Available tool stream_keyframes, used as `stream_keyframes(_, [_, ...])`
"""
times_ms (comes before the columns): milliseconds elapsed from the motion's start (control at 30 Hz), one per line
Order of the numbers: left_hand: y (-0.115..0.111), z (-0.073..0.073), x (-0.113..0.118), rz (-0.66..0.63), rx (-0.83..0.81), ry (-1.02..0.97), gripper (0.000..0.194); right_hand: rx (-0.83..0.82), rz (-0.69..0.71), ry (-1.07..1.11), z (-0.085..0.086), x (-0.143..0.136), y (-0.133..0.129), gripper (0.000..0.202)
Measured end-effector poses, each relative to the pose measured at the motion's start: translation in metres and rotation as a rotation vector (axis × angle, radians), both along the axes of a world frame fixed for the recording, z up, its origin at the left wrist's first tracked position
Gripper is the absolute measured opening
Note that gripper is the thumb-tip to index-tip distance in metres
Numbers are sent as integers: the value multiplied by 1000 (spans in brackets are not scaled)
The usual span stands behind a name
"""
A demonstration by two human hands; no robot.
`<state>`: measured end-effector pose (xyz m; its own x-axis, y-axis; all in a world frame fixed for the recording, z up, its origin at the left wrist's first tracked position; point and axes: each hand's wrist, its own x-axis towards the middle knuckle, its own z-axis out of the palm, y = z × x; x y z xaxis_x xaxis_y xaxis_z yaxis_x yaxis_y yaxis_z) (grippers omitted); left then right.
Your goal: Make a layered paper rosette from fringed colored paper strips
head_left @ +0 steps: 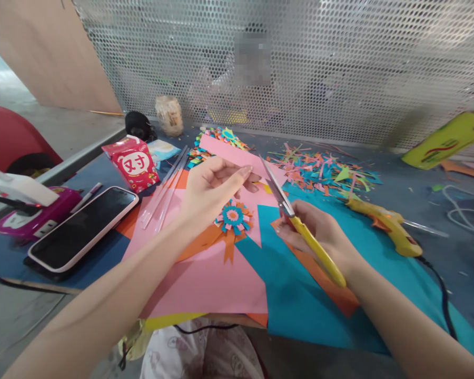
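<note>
- The dark counter (pixel 403 184) holds everything up.
- Big blue paper (pixel 300 310) covers the counter's front right part.
- Pink paper (pixel 217 279) lies beside it, on the left.
- The left hand (pixel 217 187) has its thumb and fingers pinched on a pink strip (pixel 225 148), above the paper.
- The right hand (pixel 319 226) curls around yellow scissors (pixel 316 247), their blades at the strip.
- A paper flower (pixel 234 217) sits below the left hand.

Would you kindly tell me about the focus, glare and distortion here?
All in the head view: wide-angle distortion seems to stretch the forearms; the perforated panel looks hazy, with a pixelated square; the upper left edge is washed out; the scissors are fairly clear.
</note>
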<state>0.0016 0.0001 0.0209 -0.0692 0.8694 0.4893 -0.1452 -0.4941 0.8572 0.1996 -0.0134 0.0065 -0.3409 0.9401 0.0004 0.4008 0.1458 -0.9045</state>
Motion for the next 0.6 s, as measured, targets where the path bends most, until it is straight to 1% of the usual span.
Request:
stream_keyframes(233, [1,-1,0,-2,18,-3,24,22,-9,-17,-1,1,1,41])
stream_keyframes(500, [1,-1,-1,13,15,14,25,21,-13,-36,-3,1,2,42])
stream_keyframes(600, [1,-2,-1,-2,26,12,25,31,-2,-40,-5,2,3,42])
